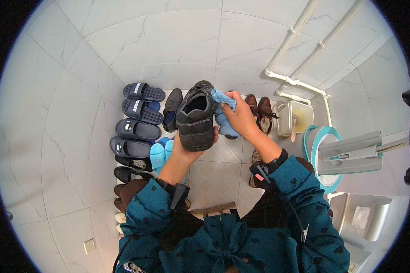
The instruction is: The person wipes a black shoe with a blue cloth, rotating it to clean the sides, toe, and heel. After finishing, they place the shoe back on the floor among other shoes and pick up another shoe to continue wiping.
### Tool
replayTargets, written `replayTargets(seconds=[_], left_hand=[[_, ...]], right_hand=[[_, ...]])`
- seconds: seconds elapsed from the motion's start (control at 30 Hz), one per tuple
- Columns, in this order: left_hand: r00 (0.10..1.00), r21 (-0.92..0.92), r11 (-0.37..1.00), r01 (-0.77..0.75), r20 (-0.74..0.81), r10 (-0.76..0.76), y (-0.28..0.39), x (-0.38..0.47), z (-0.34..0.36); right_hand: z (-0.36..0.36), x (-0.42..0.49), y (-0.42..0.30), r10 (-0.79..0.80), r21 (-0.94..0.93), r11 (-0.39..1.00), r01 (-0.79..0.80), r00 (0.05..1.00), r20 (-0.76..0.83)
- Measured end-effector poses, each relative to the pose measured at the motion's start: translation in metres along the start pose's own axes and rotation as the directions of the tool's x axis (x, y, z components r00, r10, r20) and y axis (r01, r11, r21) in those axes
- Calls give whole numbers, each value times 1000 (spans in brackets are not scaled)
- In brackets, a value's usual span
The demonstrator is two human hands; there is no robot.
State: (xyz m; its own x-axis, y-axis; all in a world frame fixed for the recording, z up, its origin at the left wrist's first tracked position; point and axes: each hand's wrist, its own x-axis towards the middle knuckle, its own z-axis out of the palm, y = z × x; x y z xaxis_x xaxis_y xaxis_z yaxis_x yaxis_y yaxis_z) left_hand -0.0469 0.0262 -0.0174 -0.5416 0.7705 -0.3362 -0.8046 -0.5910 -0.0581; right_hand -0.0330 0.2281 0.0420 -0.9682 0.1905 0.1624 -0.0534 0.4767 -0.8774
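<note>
A black lace-up shoe is held up in front of me, heel towards me and toe pointing away. My left hand grips it from below, with fingertips showing at its right side. In my right hand is a light blue cloth, bunched between thumb and fingers and pressed against or just beside the shoe's right side. Another black shoe stands on the floor to the left. Part of a dark item shows behind the cloth, mostly hidden.
Navy slides and other shoes line the left wall. Light blue slippers lie near my left wrist. Brown leather shoes stand right, beside a white bin with a brush. A teal-rimmed mop bucket is farther right.
</note>
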Motion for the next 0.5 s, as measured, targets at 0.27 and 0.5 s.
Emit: replayTargets(seconds=[0.27,0.5], left_hand=[[995,108,992,-72,76,64,-2,-4,2],[985,152,979,-139,124,120,4,-3,-2]], right_hand=[[12,-10,12,49,16,999,-51,991,126],[7,-23,-12,101,-34,995,-96,973,208]])
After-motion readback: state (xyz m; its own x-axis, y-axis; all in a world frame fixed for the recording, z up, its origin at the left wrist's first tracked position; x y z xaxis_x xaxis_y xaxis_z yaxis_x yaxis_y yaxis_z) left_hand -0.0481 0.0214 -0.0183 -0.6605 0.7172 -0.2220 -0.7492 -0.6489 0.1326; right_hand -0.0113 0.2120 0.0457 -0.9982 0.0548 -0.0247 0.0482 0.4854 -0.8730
